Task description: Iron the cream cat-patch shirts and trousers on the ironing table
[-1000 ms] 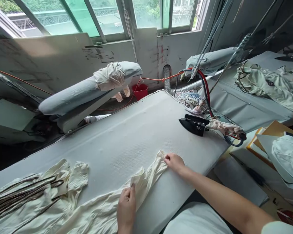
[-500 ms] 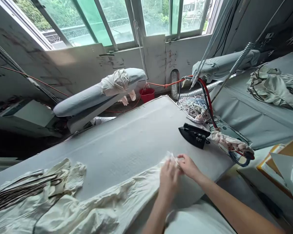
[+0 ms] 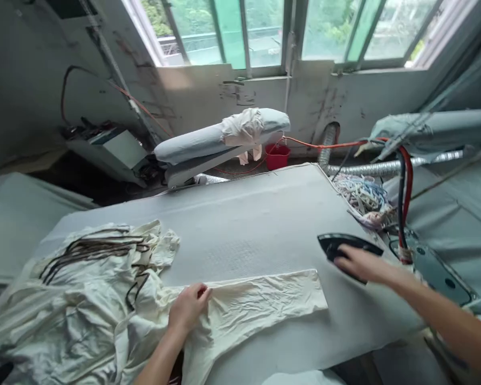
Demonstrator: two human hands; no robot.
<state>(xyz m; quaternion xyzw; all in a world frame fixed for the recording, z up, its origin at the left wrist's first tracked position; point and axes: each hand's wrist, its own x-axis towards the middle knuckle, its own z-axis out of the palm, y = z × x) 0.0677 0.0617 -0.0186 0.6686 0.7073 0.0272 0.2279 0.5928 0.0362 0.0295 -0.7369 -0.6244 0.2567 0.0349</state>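
With the cream sleeve (image 3: 264, 297) lying flat on the near part of the padded board (image 3: 244, 214), its long axis runs left-right, roughly along the board; square-cut end points right, toward the iron (image 3: 347, 240), with a bare gap between. Surface is creased. Left end runs into a rumpled garment heap (image 3: 88, 305), brown cords (image 3: 100, 243) lying on top of it. Left hand (image 3: 189, 306) is at the sleeve's upper edge, near the heap: thumb and fingers drawn together, clamped on cloth. Right hand (image 3: 361, 263) is on the iron, fingers curled round the handle, slightly blurred. Iron's nose points left and slightly away from the wearer, heel to the right; can't tell if the sole touches the board. Red bucket (image 3: 278, 159) sits beyond the board's far edge.
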